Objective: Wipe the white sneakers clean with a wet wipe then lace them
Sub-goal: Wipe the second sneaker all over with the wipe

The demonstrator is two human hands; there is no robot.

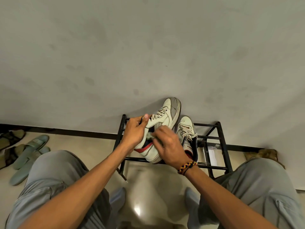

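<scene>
A white sneaker [166, 113] with a red and navy heel is lifted above the black shoe rack [219, 138], toe pointing up toward the wall. My left hand [137, 131] grips it at the collar, thumb on the tongue. My right hand [168, 146] pinches a crumpled wet wipe [150, 136] against the sneaker's side; the hand is blurred. The second white sneaker [186, 129] stands on the rack just to the right, laces loose.
Grey-green slippers [29, 151] and other footwear lie on the floor at the left. A white packet [212, 154] shows under the rack's bars. A grey wall rises behind. My knees in grey trousers flank the rack.
</scene>
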